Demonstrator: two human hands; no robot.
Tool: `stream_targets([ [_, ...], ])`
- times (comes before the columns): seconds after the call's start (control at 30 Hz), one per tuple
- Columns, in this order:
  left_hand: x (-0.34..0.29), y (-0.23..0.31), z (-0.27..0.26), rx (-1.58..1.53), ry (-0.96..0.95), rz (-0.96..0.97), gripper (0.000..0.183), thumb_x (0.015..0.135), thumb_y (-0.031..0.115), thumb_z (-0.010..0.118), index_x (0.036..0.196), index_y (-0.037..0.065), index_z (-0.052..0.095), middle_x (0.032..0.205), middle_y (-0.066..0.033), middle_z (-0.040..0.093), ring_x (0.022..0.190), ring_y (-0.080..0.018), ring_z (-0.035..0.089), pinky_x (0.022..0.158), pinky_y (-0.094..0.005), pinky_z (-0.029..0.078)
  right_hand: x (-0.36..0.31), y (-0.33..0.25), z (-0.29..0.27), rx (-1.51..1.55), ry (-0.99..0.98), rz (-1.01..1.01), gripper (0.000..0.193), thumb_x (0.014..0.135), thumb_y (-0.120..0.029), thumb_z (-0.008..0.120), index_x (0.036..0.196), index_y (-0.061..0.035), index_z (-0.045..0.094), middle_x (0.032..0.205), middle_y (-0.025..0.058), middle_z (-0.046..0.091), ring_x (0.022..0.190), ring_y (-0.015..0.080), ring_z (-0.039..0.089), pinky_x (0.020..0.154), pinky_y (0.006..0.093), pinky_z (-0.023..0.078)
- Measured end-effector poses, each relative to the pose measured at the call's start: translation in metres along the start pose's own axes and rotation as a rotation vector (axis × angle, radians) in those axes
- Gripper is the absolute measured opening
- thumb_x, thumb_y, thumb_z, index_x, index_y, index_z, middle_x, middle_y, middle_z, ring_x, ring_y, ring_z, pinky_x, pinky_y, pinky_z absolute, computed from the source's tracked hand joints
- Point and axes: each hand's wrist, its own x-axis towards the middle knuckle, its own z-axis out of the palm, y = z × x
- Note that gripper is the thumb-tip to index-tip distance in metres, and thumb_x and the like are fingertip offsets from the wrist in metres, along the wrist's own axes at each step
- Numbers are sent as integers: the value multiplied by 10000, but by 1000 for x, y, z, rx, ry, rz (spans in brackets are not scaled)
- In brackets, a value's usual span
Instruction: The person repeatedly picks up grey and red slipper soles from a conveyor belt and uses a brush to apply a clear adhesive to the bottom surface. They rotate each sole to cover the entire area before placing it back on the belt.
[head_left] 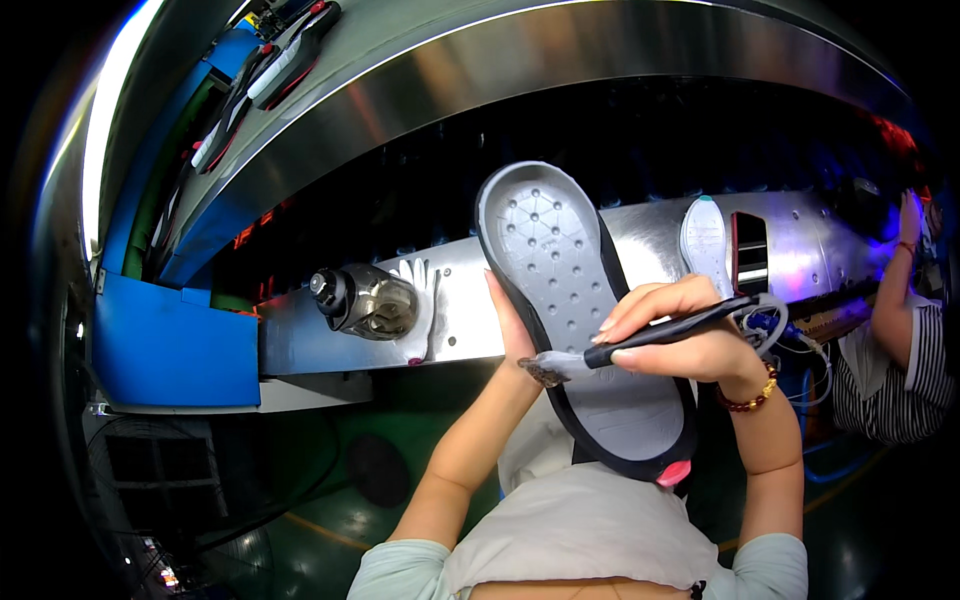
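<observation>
A large grey shoe sole [560, 255] with a black rim, rows of small round dimples inside and a pink tab at its near end is held up in front of me. My left hand [511, 318] supports it from the left; the thumb shows along the edge, while the other fingers are hidden behind the sole. Over the sole's middle, my right hand [680, 335] grips a black-handled brush [640, 343] between thumb and fingers. The brush's pale, dark-tipped bristles reach the sole's left rim; whether they touch it I cannot tell. A tube runs from the handle's far end.
On the metal ledge [290, 345] stand a dark clear bottle [378, 303] and a white glove [424, 310] to the left. A white-rimmed sole [704, 240] and a black-and-red box [749, 252] lie right. Shoes [290, 65] sit far left. A co-worker's arm [890, 300] shows at right.
</observation>
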Motion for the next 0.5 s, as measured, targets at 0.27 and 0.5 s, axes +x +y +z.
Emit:
stream_targets([
  [0.27, 5, 10, 5, 98, 2, 112, 789, 778, 698, 181, 1299, 117, 302, 1249, -123, 410, 1106, -278, 442, 931, -410, 367, 0, -3, 1, -191, 30, -101, 162, 655, -5, 659, 815, 6, 640, 839, 126, 629, 795, 186, 606, 713, 262, 472],
  [0.5, 17, 18, 6, 71, -23, 239, 769, 801, 672, 162, 1293, 101, 312, 1256, -77, 405, 1116, -231, 421, 944, -355, 341, -5, 6, -6, -55, 182, 65, 174, 688, 19, 635, 861, 2, 627, 877, 107, 630, 801, 162, 601, 720, 259, 480],
])
